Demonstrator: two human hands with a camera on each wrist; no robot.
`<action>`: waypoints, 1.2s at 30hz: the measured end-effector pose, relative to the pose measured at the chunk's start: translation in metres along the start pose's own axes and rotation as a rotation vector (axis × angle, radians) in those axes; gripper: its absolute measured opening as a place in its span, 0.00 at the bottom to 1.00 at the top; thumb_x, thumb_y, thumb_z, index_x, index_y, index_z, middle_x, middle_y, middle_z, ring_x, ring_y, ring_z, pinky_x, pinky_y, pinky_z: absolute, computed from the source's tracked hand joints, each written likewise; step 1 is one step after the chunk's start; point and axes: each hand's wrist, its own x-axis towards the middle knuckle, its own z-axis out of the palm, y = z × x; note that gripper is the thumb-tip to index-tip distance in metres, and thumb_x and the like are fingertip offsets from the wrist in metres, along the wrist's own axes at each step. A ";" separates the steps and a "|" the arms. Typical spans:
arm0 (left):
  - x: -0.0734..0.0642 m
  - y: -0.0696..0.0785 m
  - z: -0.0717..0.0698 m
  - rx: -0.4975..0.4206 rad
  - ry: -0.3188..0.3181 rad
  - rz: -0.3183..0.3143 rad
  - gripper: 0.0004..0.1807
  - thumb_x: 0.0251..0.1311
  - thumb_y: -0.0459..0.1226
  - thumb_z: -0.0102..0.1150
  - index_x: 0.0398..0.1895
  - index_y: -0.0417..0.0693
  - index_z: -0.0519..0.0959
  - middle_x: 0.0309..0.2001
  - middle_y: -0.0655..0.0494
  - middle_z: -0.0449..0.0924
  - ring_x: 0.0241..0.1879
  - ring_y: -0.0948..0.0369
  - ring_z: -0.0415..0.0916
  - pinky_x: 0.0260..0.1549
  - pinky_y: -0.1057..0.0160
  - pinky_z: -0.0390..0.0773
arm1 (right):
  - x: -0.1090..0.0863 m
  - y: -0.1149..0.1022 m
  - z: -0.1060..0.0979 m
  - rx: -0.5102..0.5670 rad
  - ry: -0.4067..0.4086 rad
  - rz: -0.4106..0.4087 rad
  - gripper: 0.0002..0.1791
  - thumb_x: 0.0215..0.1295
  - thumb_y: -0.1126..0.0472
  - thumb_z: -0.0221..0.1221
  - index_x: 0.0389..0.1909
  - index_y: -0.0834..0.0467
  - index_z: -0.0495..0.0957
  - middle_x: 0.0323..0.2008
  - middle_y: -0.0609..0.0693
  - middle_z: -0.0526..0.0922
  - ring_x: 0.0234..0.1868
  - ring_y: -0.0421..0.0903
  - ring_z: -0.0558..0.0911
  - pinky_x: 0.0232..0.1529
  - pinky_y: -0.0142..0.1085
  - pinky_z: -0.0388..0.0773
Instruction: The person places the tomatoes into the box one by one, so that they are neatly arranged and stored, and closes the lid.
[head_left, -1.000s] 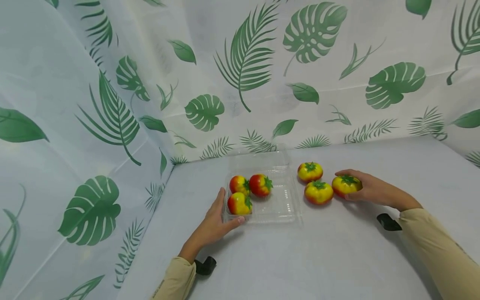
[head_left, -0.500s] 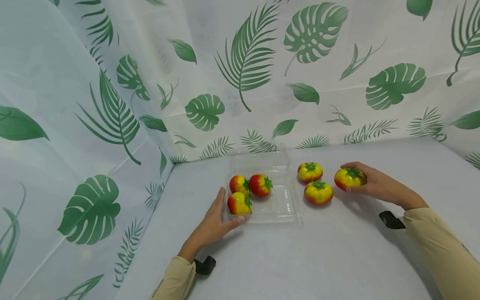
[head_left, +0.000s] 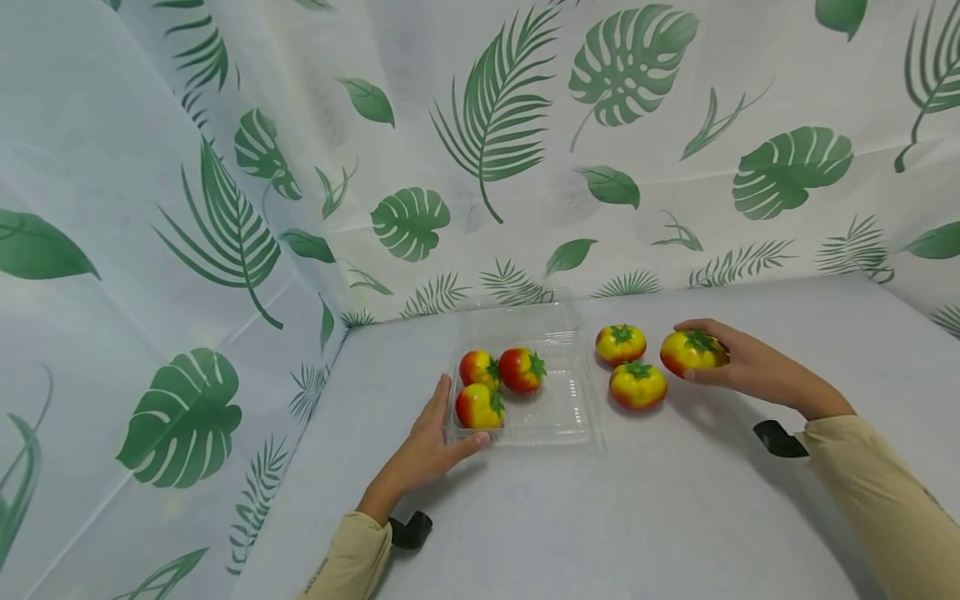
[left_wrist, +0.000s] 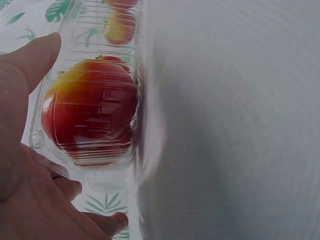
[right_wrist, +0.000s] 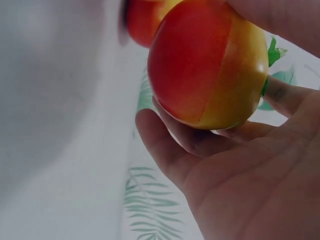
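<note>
My right hand (head_left: 757, 373) grips a red-and-yellow tomato (head_left: 692, 353) with a green leafy top, held just above the table. In the right wrist view, the thumb and fingers wrap the tomato (right_wrist: 210, 70) from opposite sides. My left hand (head_left: 427, 442) rests at the near left corner of a clear plastic clamshell box (head_left: 558, 408), thumb along the front and fairly straight fingers along the left side. Inside the box lie three tomatoes (head_left: 522, 371), grouped at the left. Through the box wall, the left wrist view shows the nearest tomato (left_wrist: 95, 110).
Two more tomatoes (head_left: 637, 386) sit on the table between the box and my right hand. The box lid (head_left: 517, 318) lies folded back toward the leaf-print curtain (head_left: 517, 242). A pale cloth covers the table (head_left: 600, 517).
My right hand has lifted its tomato off the table, away from the two beside it, first rightward and then slightly back left. The left hand and the box have stayed put.
</note>
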 end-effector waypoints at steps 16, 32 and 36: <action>0.000 0.001 -0.001 0.003 -0.001 -0.005 0.65 0.66 0.62 0.67 0.89 0.46 0.37 0.88 0.50 0.33 0.85 0.49 0.36 0.79 0.39 0.44 | -0.002 -0.028 0.006 0.002 0.020 -0.072 0.37 0.72 0.59 0.68 0.76 0.62 0.62 0.66 0.63 0.73 0.62 0.62 0.74 0.61 0.60 0.79; 0.001 0.001 -0.001 0.003 -0.003 -0.023 0.65 0.65 0.64 0.67 0.89 0.48 0.37 0.88 0.51 0.35 0.85 0.48 0.37 0.79 0.38 0.45 | 0.014 -0.066 0.023 0.014 -0.011 -0.143 0.38 0.68 0.53 0.71 0.70 0.61 0.63 0.63 0.60 0.77 0.62 0.58 0.76 0.58 0.52 0.83; 0.002 -0.002 -0.001 0.003 -0.003 -0.024 0.65 0.65 0.64 0.67 0.89 0.48 0.37 0.88 0.51 0.35 0.85 0.48 0.38 0.79 0.37 0.46 | 0.022 -0.076 0.029 0.020 -0.025 -0.156 0.37 0.67 0.52 0.72 0.69 0.60 0.65 0.63 0.58 0.78 0.61 0.57 0.77 0.58 0.54 0.82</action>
